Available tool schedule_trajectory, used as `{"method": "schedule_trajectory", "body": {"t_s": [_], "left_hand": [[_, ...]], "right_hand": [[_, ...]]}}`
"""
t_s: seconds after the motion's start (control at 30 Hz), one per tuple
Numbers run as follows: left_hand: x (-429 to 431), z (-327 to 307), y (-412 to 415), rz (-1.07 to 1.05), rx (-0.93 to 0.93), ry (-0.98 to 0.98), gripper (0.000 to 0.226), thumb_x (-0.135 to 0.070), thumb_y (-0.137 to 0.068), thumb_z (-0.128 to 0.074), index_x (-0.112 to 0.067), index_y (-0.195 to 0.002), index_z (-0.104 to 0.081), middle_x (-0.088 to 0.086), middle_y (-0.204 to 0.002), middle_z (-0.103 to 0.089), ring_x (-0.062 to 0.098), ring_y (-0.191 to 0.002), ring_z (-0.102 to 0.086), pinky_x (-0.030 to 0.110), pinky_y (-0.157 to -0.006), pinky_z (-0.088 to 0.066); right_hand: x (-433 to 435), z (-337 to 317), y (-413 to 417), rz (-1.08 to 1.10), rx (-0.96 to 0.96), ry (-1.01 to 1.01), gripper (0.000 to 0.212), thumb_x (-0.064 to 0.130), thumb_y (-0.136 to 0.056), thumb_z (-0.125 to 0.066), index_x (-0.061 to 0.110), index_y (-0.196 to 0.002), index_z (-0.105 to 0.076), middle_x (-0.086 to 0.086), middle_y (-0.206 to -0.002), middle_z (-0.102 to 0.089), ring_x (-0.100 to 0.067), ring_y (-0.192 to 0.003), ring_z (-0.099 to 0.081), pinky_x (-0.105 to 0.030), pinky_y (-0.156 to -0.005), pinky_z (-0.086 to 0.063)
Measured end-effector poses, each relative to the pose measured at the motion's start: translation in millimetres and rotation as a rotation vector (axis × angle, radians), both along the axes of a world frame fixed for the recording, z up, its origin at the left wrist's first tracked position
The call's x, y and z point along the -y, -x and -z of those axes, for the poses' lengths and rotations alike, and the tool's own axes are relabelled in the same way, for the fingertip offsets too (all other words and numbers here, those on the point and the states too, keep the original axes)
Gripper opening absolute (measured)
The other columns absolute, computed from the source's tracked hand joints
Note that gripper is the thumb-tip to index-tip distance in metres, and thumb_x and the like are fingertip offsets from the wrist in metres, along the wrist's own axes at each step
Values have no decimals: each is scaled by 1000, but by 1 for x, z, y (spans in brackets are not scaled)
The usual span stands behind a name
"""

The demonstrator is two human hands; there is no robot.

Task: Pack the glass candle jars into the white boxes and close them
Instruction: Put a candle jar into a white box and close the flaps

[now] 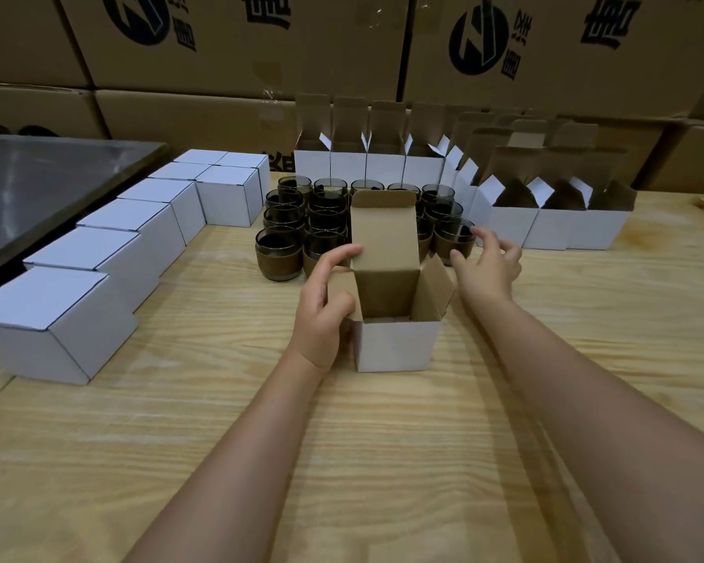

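Observation:
An open white box (397, 345) stands on the wooden table in front of me, lid and side flaps up, brown inside. My left hand (326, 306) grips its left flap and side, the index finger touching the lid's edge. My right hand (486, 260) hovers with spread fingers just right of the box, next to the nearest dark glass candle jar (456, 237). Several jars (279, 251) stand clustered behind the box.
Closed white boxes (53, 323) line the left side up to the back. Open white boxes (513, 225) stand in rows at the back and right. Large brown cartons (228, 42) are stacked behind. A dark metal surface (37, 184) lies at the left.

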State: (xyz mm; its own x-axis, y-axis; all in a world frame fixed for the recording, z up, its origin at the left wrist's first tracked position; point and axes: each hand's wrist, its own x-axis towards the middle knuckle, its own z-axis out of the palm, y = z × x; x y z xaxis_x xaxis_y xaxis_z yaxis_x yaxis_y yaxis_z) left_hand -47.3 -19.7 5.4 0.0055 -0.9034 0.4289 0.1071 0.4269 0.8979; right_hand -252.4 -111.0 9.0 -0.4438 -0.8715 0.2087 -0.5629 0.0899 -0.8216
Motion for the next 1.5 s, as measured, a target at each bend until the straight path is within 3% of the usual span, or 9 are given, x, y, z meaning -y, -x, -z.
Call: {"method": "schedule_trajectory", "body": {"t_s": [0.13,0.3,0.47,0.63,0.9,1.1,1.23,1.4,1.5], "left_hand": [[2,0,0,-2,10,11,57,-7,-65,-40,-23,-118,-55,7,-101,-57,10,-85,-55,23,-71,-48],[1,1,0,-4,13,13,57,-7,-65,-39,-22,-118,-55,7,-103,-57,10,-90,-56,22,-74,-48],[2,0,0,-18,29,8,57,-8,-65,-39,-23,-117,-55,7,-105,-57,15,-94,-54,20,-74,-45],[0,-1,1,-27,33,-3,57,-9,-65,-39,-17,-120,-54,13,-109,-56,18,-97,-52,23,-78,-45],[1,-1,2,-30,30,-18,56,-9,-66,-40,-17,-119,-55,7,-101,-56,16,-88,-51,20,-73,-43],[-1,-5,2,-8,5,-32,51,-8,-67,-39,-24,-113,-55,29,-110,-57,33,-95,-53,34,-77,-44],[-1,-6,2,-14,18,-48,52,-8,-66,-39,-20,-114,-55,32,-116,-55,45,-105,-51,47,-86,-44],[-2,-6,3,-51,58,-40,60,-7,-65,-38,0,-123,-52,19,-116,-55,21,-105,-53,33,-91,-43],[-3,-7,3,-50,52,-45,60,-6,-65,-37,1,-124,-51,26,-119,-54,25,-105,-51,35,-91,-42]], "right_hand": [[15,3,11,-77,-41,34,25,28,-90,-62,30,-113,-52,-5,-137,-39,-26,-129,-34,-32,-99,-33],[13,1,12,-150,19,130,14,29,-90,-63,25,-93,-50,19,-85,-49,-11,-90,-50,-14,-64,-34],[-2,-7,8,-140,110,168,18,28,-85,-69,29,-78,-52,11,-87,-57,-16,-95,-58,-34,-78,-52],[-37,-44,3,-170,200,329,21,26,-81,-73,33,-73,-55,13,-83,-62,1,-80,-61,-18,-68,-50],[-97,-100,-20,-632,319,446,14,14,-79,-70,21,-75,-58,2,-90,-63,-3,-85,-65,-21,-76,-54],[-109,-91,-36,-812,36,213,16,13,-80,-72,15,-75,-57,-11,-96,-62,-23,-92,-61,-34,-81,-55],[-107,-85,-34,-828,-97,112,19,20,-80,-73,22,-72,-56,-4,-96,-60,-26,-97,-56,-45,-86,-48],[-105,-75,-38,-829,-408,29,19,30,-78,-72,27,-71,-56,7,-95,-57,-22,-108,-42,-34,-87,-34],[-103,-73,-39,-797,-535,30,17,35,-79,-70,24,-76,-58,7,-104,-54,-17,-113,-34,-41,-105,-25]]}}
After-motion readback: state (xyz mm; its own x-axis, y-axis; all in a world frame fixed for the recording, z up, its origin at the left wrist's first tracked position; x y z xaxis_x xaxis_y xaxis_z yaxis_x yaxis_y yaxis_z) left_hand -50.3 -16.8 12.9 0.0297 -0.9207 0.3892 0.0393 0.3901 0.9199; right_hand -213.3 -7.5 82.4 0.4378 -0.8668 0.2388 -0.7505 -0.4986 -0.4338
